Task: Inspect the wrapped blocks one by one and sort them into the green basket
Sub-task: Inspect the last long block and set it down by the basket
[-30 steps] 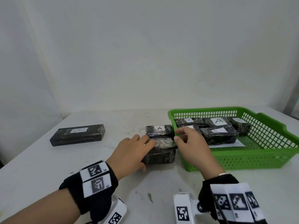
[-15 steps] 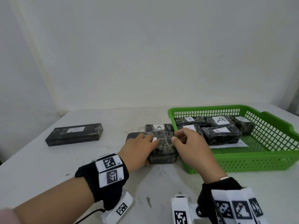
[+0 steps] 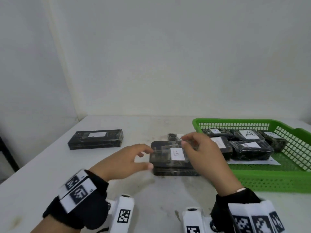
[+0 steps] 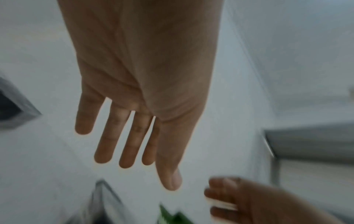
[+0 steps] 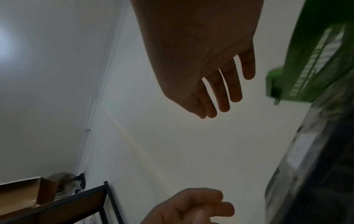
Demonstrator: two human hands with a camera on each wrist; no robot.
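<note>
A dark wrapped block [image 3: 165, 155] with a white label marked B lies face up on top of another wrapped block [image 3: 175, 172], just left of the green basket [image 3: 269, 180]. My left hand [image 3: 149, 158] is at its left end, forefinger and thumb spread and touching the edge. My right hand [image 3: 186, 140] hovers over its far right corner, fingertips on it. The wrist views show the left hand [image 4: 145, 169] and the right hand [image 5: 220, 106] with straight fingers gripping nothing. Several labelled blocks [image 3: 249, 148] lie in the basket.
A long wrapped block [image 3: 96, 138] lies alone at the table's left. A further block [image 3: 173, 136] sits behind the stack. A white paper sheet [image 3: 252, 161] lies on the basket floor. The basket's near wall stands close to my right wrist.
The top block was lifted off the stack and turned over; its B label now faces up. My left hand slid from the block's top to its left end.
</note>
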